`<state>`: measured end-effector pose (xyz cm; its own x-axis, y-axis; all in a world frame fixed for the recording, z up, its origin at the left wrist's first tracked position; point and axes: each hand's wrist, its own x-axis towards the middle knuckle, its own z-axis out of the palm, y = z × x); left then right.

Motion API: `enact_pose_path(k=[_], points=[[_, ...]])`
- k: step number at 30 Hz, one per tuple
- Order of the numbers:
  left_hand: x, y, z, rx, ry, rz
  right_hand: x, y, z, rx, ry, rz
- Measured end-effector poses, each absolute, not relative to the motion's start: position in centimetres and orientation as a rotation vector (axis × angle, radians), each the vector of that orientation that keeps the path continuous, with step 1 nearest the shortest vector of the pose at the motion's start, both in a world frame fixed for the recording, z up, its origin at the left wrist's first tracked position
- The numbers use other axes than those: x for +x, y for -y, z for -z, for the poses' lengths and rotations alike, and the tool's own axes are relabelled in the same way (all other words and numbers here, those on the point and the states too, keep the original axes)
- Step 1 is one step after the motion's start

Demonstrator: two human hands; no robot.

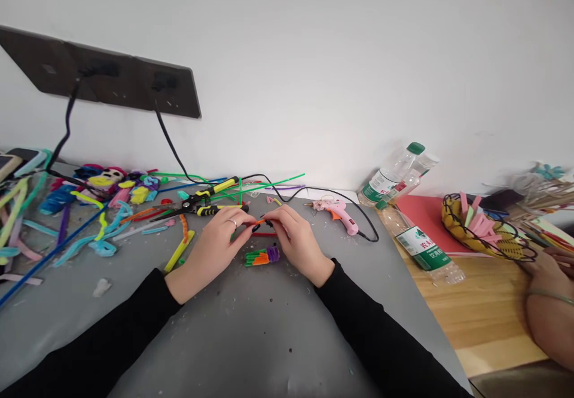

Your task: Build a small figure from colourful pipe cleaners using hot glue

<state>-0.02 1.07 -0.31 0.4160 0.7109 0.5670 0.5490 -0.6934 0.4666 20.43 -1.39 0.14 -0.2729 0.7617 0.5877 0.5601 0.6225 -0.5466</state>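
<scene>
My left hand (pixel 219 245) and my right hand (pixel 298 239) meet over the grey table, fingertips pinched on a small orange and black piece of pipe cleaner (pixel 260 223). Its exact shape is partly hidden by my fingers. Just below, a small bundle of green, orange and purple pipe cleaners (pixel 261 257) lies on the table. Behind my left hand rest black-and-yellow pliers (pixel 197 204). A pink hot glue gun (pixel 338 211) lies to the right of my right hand, its cord running back toward the wall.
Loose pipe cleaners (pixel 101 224) and fuzzy craft figures (pixel 105 183) crowd the left side. Plastic bottles (pixel 421 245) stand and lie at right. Beyond them are a yellow basket (pixel 478 230) with paper strips and another person's hand (pixel 549 278). A dark socket panel (pixel 121 90) is on the wall.
</scene>
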Motion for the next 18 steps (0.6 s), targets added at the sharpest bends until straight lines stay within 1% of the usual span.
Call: enact_pose_path(k=[4,18], points=[[-0.23,-0.54,0.42,2.432,-1.122,-1.184,20.52,1.41,0.01,-1.046,1.992,-0.275],[0.00,-0.12,0.09,2.411,-1.150,-1.172,20.50,1.72,-0.26,-1.103,2.165,-0.135]])
